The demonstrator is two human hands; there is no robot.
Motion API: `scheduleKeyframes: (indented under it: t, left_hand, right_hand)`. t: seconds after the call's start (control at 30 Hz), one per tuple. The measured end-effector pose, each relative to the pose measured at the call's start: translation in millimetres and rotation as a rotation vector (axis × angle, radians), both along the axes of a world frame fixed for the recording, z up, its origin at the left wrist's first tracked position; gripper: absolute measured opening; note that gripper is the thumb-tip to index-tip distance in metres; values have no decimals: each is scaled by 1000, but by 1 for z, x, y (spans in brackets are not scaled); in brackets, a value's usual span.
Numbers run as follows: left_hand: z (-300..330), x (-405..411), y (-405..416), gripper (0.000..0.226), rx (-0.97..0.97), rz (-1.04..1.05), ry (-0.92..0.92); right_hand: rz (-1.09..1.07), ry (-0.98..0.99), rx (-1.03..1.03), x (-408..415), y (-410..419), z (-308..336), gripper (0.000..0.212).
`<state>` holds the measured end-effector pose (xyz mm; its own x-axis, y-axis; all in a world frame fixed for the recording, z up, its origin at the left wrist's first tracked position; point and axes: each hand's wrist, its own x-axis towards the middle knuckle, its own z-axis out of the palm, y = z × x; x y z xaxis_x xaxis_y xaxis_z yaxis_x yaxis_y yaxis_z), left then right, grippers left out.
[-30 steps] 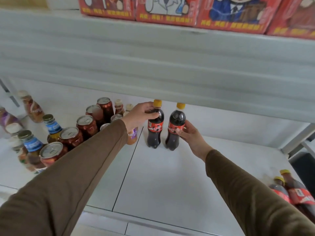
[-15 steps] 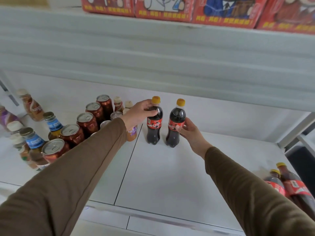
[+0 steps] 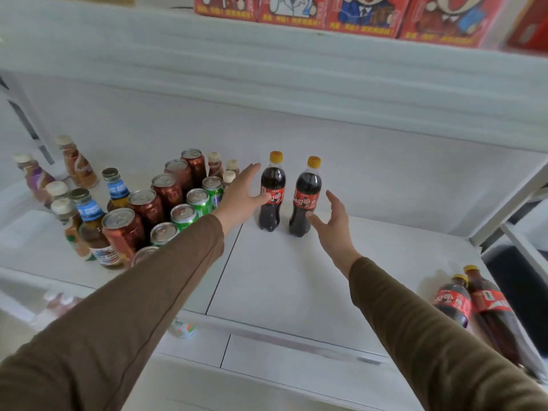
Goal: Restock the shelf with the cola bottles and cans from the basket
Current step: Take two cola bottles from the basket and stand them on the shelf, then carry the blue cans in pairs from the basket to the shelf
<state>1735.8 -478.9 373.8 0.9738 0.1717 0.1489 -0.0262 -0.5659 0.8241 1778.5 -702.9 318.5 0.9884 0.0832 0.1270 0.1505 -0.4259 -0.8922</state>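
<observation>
Two small cola bottles with yellow caps and red labels stand upright side by side on the white shelf [image 3: 296, 277]: the left bottle [image 3: 272, 194] and the right bottle [image 3: 306, 200]. My left hand [image 3: 241, 194] is spread with straight fingers just left of the left bottle, its thumb at the label. My right hand [image 3: 333, 223] hangs open just right of the right bottle, its thumb tip near the bottle's lower body. Neither hand grips anything. Two more cola bottles [image 3: 474, 304] stand at the lower right.
Left of the bottles stand several red cans [image 3: 166, 188], green cans [image 3: 195, 200] and assorted small drink bottles [image 3: 89, 215]. Red cartoon boxes [image 3: 355, 13] line the shelf above. A white shelf post [image 3: 510, 203] rises at the right.
Both hands have let go of the two cola bottles and opened, drawing slightly outward. The bottles stay standing where they were set.
</observation>
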Motion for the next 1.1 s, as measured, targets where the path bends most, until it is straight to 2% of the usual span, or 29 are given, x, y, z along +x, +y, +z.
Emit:
scheduleKeyframes:
  t: [0.13, 0.27, 0.57, 0.8, 1.1]
  left_hand:
    - [-11, -48, -16, 72, 182, 39, -53]
    - [-27, -112, -42, 73, 322, 99, -99]
    - [-61, -281, -50, 82, 605, 336, 102]
    - [-67, -457, -1, 84, 632, 599, 214]
    - [-92, -759, 66, 83, 520, 950, 436]
  right_hand:
    - [46, -156, -131, -33, -6, 3, 68]
    - [162, -207, -224, -80, -16, -2, 65]
    - [470, -271, -396, -200, 9, -11, 65]
    - [752, -338, -453, -335, 101, -10, 66]
    - [1161, -472, -457, -601, 230, -25, 63]
